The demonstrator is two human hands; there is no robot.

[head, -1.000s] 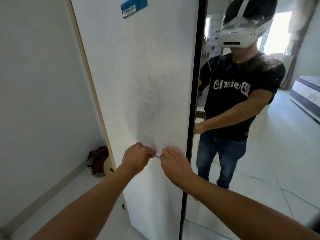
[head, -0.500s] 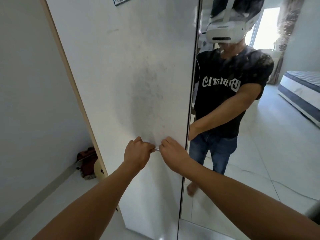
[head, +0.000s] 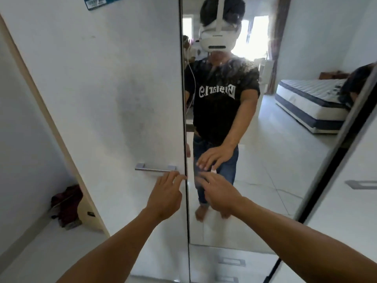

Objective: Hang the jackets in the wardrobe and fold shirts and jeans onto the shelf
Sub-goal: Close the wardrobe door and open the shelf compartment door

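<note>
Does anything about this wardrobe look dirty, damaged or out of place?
Yes. The white door has a dark grey smudge above its metal handle, like grime. A dark red bundle lies on the floor beside the wardrobe.

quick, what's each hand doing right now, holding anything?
Left hand: open, fingers straight, holding nothing, just below the door handle.
Right hand: open, fingers extended toward the mirror door, holding nothing.

Bare forearms; mirrored: white headset [head: 217,40], black lettered T-shirt [head: 220,99], blue jeans [head: 228,166].
</note>
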